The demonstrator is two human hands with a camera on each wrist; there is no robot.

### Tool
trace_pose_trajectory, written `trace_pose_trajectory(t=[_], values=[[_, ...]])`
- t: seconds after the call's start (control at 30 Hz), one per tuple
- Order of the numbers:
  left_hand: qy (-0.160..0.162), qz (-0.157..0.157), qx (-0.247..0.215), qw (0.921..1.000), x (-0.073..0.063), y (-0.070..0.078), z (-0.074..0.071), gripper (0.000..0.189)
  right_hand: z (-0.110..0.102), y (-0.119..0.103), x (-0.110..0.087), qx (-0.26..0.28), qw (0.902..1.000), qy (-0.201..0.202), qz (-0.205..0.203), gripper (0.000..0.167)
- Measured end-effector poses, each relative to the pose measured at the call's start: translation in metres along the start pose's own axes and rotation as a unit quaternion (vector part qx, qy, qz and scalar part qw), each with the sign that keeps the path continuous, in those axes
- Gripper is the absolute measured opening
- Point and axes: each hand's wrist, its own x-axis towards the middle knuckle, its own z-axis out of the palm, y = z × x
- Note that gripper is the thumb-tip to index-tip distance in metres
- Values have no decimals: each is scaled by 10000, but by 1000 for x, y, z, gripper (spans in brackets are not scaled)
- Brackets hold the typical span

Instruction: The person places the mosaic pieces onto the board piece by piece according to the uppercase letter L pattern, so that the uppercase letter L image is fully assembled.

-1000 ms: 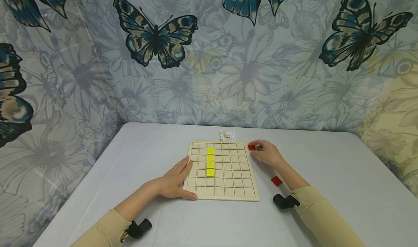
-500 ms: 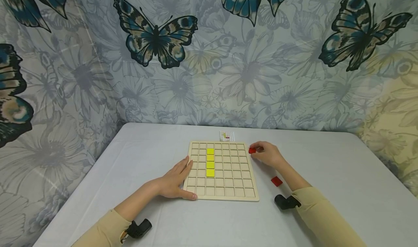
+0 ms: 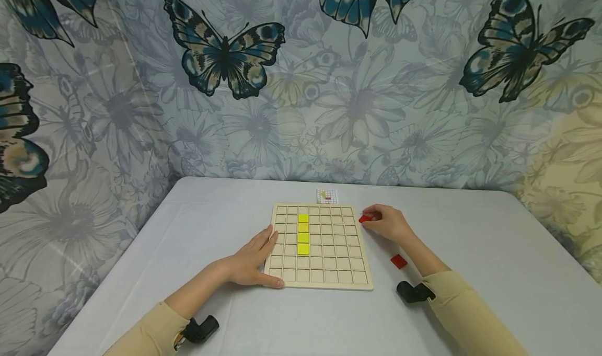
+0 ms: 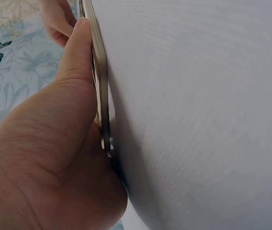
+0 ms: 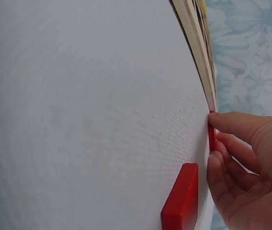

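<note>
Okay, so a red tile (image 3: 365,218) is pinched by the right grip (image 3: 389,224), thumb against one side and fingertips against the other, just off the far right corner of the grid board (image 3: 331,251). Whether it's lifted clear of the counter (image 3: 211,209) can't really be told. The board is placed to the left of that grip, and its left side seems to be steadied by the left grip (image 3: 252,262), which isn't wrapped around anything: fingers laid out along the edge, thumb stretched to the near corner. Four yellow tiles (image 3: 303,238) are seated in one column, between the two grips. A second red tile (image 3: 398,261) is set loose on the near side of the right grip, and a small grid card (image 3: 326,196) is parked beyond the board, far and left of that same grip.

As for what could go wrong: with only fingertips on it, the held tile could be dropped or flipped by a small twist. If it's moved too low, the board's edge could be caught and the board nudged askew, more so if the left grip is eased off. The loose tile could be knocked away by the right sleeve (image 3: 470,314) or black wrist camera (image 3: 415,291) if that arm is swung low.
</note>
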Motion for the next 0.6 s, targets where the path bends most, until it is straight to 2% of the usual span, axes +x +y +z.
trace_pose_trajectory(t=[0.6], values=[[-15,25,-115,9999,-1,1,-1,115,-1,1,-6,66,9997,212,-58,34]])
